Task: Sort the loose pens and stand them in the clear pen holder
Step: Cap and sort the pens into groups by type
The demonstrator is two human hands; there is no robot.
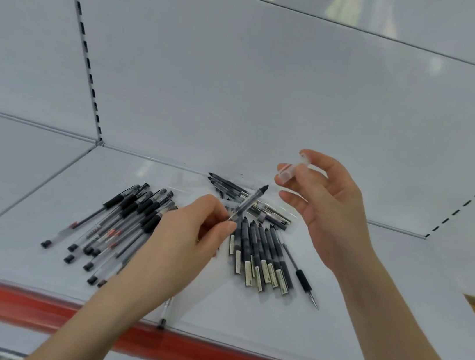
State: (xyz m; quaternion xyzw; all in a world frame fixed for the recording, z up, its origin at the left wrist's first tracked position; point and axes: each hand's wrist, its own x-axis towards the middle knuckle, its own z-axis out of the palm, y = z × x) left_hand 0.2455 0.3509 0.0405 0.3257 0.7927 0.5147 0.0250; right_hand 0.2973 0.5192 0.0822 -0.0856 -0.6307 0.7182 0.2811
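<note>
While the white shelf [331, 330] is carrying everything here, with its red strip [206, 349] running along the near edge, the loose pens are lying on it in sorted heaps. A fan of clear-barrelled pens [120, 224] is spreading at the left, a neat row of dark pens [262, 253] is lying in the middle, and a smaller bundle [274, 214] is lying crosswise at the far side. One grip pen [302, 276] is lying alone just right of the row, and a stray pen [164, 313] is sitting at the near edge. No clear pen holder is showing plainly, so I cannot tell where it is standing.

The right hand [326, 210] is hovering above the far bundle, its lower fingers loosely spread, its thumb and upper fingers pinching a clear cap [292, 172]. The left hand [189, 234] is curling round the lower barrel of the held pen [249, 203], which is raised off the shelf above the heaps.

That pen is looking light, stiff and smooth, so it is likely to slide in a loose pinch. Gripping it low on the barrel, away from the bare tip, is looking safest. Its long axis is slanting from near-left to far-right, with the dark, seemingly uncapped tip pointing up toward the cap, near it but apart.
</note>
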